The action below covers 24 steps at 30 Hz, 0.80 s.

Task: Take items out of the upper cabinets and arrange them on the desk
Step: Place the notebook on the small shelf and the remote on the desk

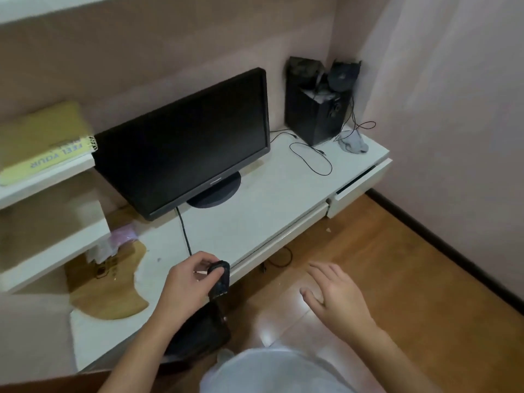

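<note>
Head view takes in a room corner with pale pink walls (453,80) and a glossy brown wooden floor (397,279). A long white desk (269,199) runs along the back wall into the corner, and its surface is peeled to a bare brown patch (107,296) near the left end. A black flat-screen monitor (184,143) stands on a round base at the middle of the desk, its screen dark. White wall shelves (56,245) hang at the left, with a yellow-green printed pad (42,137) on the upper one. A black speaker box (312,117) stands in the far corner, with a thin black cable (312,157) looped in front of it and a grey cloth (353,144) beside it.

The left hand (187,282) is curled round a small black handheld device (219,279) at the desk's front edge, above a flat black object (204,333). The right hand (337,299) hovers over the floor, fingers spread and relaxed, holding nothing.
</note>
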{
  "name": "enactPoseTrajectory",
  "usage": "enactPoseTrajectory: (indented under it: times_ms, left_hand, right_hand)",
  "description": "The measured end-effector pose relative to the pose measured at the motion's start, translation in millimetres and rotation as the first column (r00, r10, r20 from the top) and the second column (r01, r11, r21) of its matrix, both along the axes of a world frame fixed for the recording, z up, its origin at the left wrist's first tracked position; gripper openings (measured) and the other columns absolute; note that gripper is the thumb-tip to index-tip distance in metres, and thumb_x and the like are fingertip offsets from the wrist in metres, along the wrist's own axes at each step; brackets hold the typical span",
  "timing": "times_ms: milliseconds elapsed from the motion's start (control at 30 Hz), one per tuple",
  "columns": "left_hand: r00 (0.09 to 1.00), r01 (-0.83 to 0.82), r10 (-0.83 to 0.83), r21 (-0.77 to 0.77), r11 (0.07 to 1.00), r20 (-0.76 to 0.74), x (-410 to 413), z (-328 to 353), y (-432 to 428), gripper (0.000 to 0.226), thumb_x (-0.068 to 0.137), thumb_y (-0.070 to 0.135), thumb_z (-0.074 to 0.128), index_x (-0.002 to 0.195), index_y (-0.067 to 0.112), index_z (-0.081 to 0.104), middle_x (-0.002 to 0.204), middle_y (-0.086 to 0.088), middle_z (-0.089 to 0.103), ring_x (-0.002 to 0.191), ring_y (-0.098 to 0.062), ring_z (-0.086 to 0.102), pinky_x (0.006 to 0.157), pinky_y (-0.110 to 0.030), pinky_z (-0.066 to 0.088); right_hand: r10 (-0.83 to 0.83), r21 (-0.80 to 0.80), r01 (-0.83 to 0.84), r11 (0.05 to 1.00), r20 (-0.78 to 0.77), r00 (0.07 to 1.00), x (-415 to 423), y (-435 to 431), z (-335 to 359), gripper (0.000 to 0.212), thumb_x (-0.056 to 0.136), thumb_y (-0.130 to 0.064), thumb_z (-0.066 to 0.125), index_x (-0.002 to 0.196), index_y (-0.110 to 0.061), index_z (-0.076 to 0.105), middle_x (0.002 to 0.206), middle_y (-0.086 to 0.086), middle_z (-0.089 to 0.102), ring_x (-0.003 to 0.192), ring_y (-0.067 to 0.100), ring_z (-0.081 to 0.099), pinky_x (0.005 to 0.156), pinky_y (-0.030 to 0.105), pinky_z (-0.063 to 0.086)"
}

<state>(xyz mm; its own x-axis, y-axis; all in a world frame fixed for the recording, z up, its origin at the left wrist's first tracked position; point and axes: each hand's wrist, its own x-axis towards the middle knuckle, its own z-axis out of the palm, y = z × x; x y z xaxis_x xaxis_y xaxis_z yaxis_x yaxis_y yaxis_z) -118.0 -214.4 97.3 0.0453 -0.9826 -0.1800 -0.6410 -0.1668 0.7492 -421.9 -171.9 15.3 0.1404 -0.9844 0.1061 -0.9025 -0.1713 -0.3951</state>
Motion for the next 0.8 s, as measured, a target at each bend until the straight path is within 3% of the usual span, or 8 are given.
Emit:
enactPoseTrajectory:
  times_ms: [100, 300, 433, 567, 800]
  left_hand:
    - [1.0, 0.029, -0.029, 0.001, 1.0, -0.001, -34, 2, -9, 0.01, 0.089, 0.024, 0.075, 0.091, 0.032, 0.069, 0.093, 0.018, 0.069, 0.093, -0.002, 0.063, 0.065, -0.003, 0.046]
    - [0.981, 0.192, -0.192, 0.038, 0.981, -0.017, -108, 1, -45, 0.008, 0.088, 0.024, 0.075, 0.087, 0.029, 0.069, 0.083, 0.024, 0.069, 0.085, 0.01, 0.063, 0.063, -0.014, 0.053]
    - [0.938, 0.346, -0.346, 0.04, 0.938, 0.005, -164, -2, -78, 0.008, 0.089, 0.024, 0.075, 0.093, 0.028, 0.069, 0.089, 0.019, 0.069, 0.086, -0.001, 0.066, 0.063, -0.009, 0.049]
    - [0.878, 0.478, -0.478, 0.016, 0.878, -0.027, -216, -9, -117, 0.01, 0.089, 0.023, 0.075, 0.095, 0.027, 0.07, 0.092, 0.018, 0.069, 0.088, -0.001, 0.065, 0.063, 0.0, 0.045]
    - [0.774, 0.621, -0.613, 0.0, 0.784, -0.157, -297, -24, -183, 0.018, 0.085, 0.018, 0.078, 0.086, 0.034, 0.069, 0.09, 0.013, 0.072, 0.09, -0.003, 0.066, 0.075, -0.012, 0.048]
  right_hand:
    - [-0.01, 0.001, 0.01, 1.0, 0.026, 1.0, -31, -3, 0, 0.049, 0.096, -0.05, 0.048, 0.132, -0.019, 0.063, 0.133, -0.006, 0.062, 0.126, 0.016, 0.053, 0.102, 0.036, 0.049]
    - [-0.22, 0.002, 0.22, 0.975, 0.063, 0.973, -85, 21, -6, 0.048, 0.093, -0.049, 0.049, 0.126, -0.019, 0.067, 0.127, -0.006, 0.065, 0.121, 0.017, 0.056, 0.095, 0.033, 0.051]
    - [-0.366, 0.02, 0.366, 0.931, 0.052, 0.929, -118, 44, -16, 0.048, 0.09, -0.048, 0.052, 0.121, -0.015, 0.069, 0.121, -0.004, 0.068, 0.114, 0.02, 0.061, 0.091, 0.036, 0.055]
    - [-0.491, 0.078, 0.491, 0.868, -0.009, 0.871, -149, 61, -18, 0.051, 0.092, -0.051, 0.05, 0.126, -0.017, 0.067, 0.124, -0.006, 0.067, 0.115, 0.018, 0.059, 0.093, 0.035, 0.054]
    - [-0.648, 0.089, 0.656, 0.749, -0.106, 0.754, -189, 47, -4, 0.048, 0.092, -0.049, 0.052, 0.125, -0.018, 0.067, 0.124, -0.009, 0.065, 0.116, 0.014, 0.056, 0.092, 0.029, 0.052]
